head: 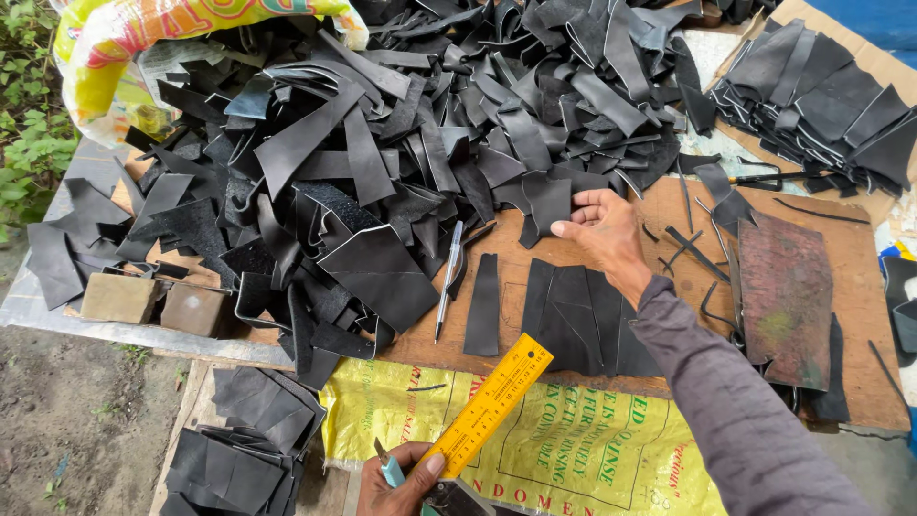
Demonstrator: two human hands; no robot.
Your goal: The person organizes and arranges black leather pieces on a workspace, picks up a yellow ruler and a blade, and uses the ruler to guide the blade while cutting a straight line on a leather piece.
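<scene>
A black leather piece (547, 203) lies at the foot of the big heap, near the middle of the desk (850, 277), and the right hand (604, 227) pinches its lower edge between thumb and fingers, the purple sleeve (735, 411) running back to the near right corner. Just below that hand, several flat cut pieces (573, 315) lie side by side on the brown board, and one narrow strip (483, 304) lies apart to their left. Beside the strip a metal pen-like tool (447, 282) rests pointing toward the near edge. The left hand (406, 478), past the desk's near edge, is closed around a yellow ruler (489, 403) together with a small teal-handled blade (390, 468); the ruler slants up to the near edge of the board. A yellow printed sack (573, 449) hangs over that edge. The heap of black offcuts (382, 124) covers the far and left parts of the desk, with a tidier stack (821, 105) at the far right corner, a rusty mottled sheet (785, 296) toward the right edge, and two brown blocks (158, 301) at the near left edge.
</scene>
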